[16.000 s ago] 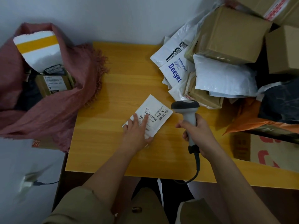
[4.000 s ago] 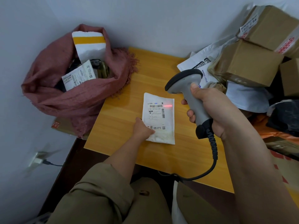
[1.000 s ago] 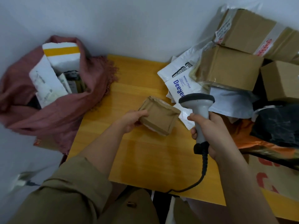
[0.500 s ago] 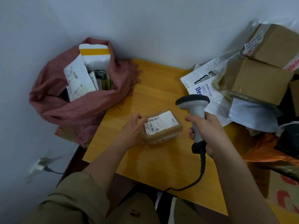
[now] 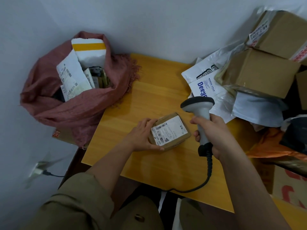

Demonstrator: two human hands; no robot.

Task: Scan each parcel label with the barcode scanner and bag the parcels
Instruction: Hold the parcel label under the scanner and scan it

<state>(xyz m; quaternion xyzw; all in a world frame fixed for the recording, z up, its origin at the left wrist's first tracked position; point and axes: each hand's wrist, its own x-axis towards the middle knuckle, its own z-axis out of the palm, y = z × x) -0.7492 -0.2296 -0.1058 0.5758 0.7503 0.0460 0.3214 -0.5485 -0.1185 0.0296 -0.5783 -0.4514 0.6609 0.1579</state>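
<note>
Bulging pink bag (image 5: 79,105) of labelled parcels (left hand (image 5: 141,136) gripping brown parcel (image 5: 169,131), right hand (image 5: 214,133) scanner (image 5: 199,113)).

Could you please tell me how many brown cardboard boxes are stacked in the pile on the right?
3: top box at the upper right corner, a larger box beneath it, and one cut off by the right edge. More may be hidden under the mailers.

We note a glossy yellow wooden tabletop (image 5: 149,100), a matt, crinkled dusty-pink cloth bag (image 5: 79,110), a small brown cardboard parcel (image 5: 169,131) with a white paper label (image 5: 167,131), and a smooth grey plastic barcode scanner (image 5: 199,110).
</note>
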